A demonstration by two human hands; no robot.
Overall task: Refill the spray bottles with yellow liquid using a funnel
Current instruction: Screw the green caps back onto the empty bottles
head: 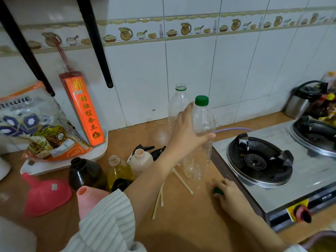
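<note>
My left hand (pixel 187 130) grips a tall clear plastic bottle (pixel 200 142) with a green cap, standing almost empty beside the stove. Behind it stands a second clear bottle (pixel 179 102), uncapped. My right hand (pixel 227 193) rests on the counter with its fingers curled round a small green cap (pixel 217 190). Lower left lie a pink funnel (pixel 43 195), a dark brown bottle (pixel 85 173), a small bottle with yellow liquid (pixel 119 170), two peach bottles (pixel 141 159) (pixel 87 199), and black spray heads (pixel 145 148) with their tubes.
A gas stove (pixel 263 160) fills the right side, with a pot and a kettle (pixel 305 99) beyond it. A white tray (pixel 60 166) at left carries a rice bag and an orange incense box (pixel 83 110). Loose white tubes (pixel 181 180) lie on the brown counter.
</note>
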